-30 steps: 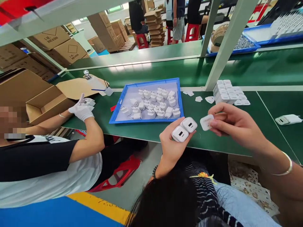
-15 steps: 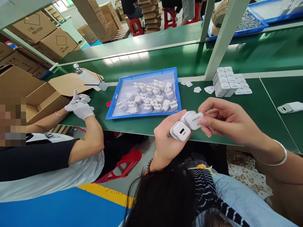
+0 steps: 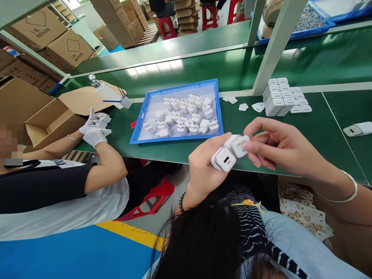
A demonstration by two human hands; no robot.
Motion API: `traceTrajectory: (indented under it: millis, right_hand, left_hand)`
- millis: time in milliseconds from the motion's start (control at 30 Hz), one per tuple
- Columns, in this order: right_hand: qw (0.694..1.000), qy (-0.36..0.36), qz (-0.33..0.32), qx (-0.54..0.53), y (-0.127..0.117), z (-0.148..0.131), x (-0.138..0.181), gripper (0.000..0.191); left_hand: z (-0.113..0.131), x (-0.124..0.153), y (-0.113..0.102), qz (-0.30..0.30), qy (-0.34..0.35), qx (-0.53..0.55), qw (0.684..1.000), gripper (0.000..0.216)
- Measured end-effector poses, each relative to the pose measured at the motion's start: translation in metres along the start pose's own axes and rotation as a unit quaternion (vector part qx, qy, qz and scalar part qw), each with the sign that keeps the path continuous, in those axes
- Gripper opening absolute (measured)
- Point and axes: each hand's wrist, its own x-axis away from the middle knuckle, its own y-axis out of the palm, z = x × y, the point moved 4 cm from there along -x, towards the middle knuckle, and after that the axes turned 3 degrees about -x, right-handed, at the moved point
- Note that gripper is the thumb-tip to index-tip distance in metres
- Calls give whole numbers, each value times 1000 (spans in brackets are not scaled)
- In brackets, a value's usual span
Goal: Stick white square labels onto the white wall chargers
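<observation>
My left hand (image 3: 203, 164) is closed around two white chargers held side by side. The nearer charger (image 3: 223, 159) faces me with its port end, which has a dark slot. Beside it, the second charger (image 3: 237, 145) shows a face with grey lettering. My right hand (image 3: 271, 145) is at that lettered face, thumb and index finger pinched on a thin white piece (image 3: 247, 138) at its right edge. Fingers hide part of this piece, and I cannot tell whether it is attached to the charger. Behind my hands lies a blue tray (image 3: 174, 140) with several white plug chargers (image 3: 181, 118).
Stacked white squares with lettering (image 3: 277, 101) stand by the post (image 3: 274, 50). Loose white pieces (image 3: 243, 107) lie near them. A white charger (image 3: 356, 130) rests far right. At left, a co-worker's gloved hands (image 3: 95, 131) hold white items beside an open cardboard box (image 3: 46, 128).
The view has shifted slightly. My hands keep nearly the same hold, and the two chargers are turned a little. The co-worker's gloved hands have moved slightly.
</observation>
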Motion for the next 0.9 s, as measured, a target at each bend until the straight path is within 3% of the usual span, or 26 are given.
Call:
traceTrajectory:
  millis: [900]
  right_hand:
    - [999, 18, 18, 21, -1, -2, 5, 28]
  left_hand:
    - [2, 3, 4, -4, 12, -11, 1000, 38]
